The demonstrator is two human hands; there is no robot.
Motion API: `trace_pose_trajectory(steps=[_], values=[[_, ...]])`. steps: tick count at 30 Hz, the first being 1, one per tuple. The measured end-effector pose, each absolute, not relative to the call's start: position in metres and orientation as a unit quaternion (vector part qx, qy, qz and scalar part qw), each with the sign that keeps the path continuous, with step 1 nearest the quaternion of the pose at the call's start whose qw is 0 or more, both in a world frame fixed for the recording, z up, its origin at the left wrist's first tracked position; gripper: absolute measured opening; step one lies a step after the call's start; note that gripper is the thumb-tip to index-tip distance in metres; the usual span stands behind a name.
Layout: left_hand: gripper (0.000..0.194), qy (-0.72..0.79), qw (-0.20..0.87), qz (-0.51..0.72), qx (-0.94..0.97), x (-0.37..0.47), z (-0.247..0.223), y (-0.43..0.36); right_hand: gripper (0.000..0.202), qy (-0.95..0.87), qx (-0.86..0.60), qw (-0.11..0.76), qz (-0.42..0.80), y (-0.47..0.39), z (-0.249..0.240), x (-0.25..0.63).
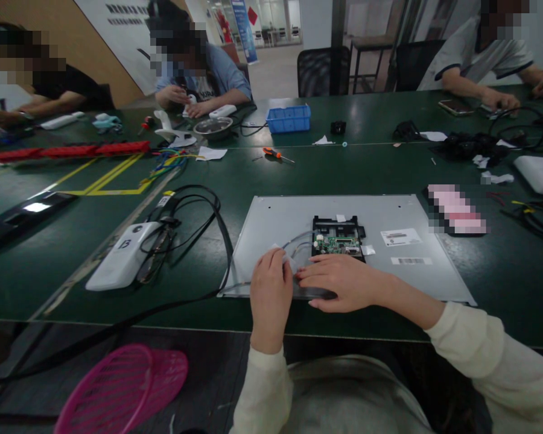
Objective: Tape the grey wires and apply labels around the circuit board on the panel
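A flat grey metal panel [280, 211] lies on the table before me. On its middle sits a black bracket with a green circuit board [337, 243], from which thin grey wires [294, 240] run left. My left hand [270, 292] is at the panel's near left part, fingers drawn together on a whitish translucent strip [288, 260], perhaps tape. My right hand [346, 282] rests just below the board, fingers stretched toward the left hand and lying flat. A dark patch shows under its palm; I cannot make it out.
Left of the panel are a white numbered device [122, 256] and black cables [219, 208]. An orange screwdriver [272, 153] and blue basket [288, 119] lie beyond; a pink phone [456, 208] is right. A pink plastic basket [113, 386] stands below the table edge. Several people sit opposite.
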State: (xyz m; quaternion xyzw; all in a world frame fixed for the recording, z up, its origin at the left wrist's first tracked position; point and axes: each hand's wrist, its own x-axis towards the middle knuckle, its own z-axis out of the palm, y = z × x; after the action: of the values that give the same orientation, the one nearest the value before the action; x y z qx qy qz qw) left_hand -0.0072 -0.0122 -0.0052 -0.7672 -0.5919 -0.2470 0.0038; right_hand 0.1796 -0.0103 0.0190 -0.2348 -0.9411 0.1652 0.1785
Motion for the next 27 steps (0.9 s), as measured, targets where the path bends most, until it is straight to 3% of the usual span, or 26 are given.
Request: trace_pose_trajectory(steps=[27], values=[[0.038,-0.597,-0.008,-0.244,-0.764,-0.0071,-0.0067,-0.0144,0.034,-0.942,-0.223,0.19,0.165,-0.0116,0.0163,0.1821]])
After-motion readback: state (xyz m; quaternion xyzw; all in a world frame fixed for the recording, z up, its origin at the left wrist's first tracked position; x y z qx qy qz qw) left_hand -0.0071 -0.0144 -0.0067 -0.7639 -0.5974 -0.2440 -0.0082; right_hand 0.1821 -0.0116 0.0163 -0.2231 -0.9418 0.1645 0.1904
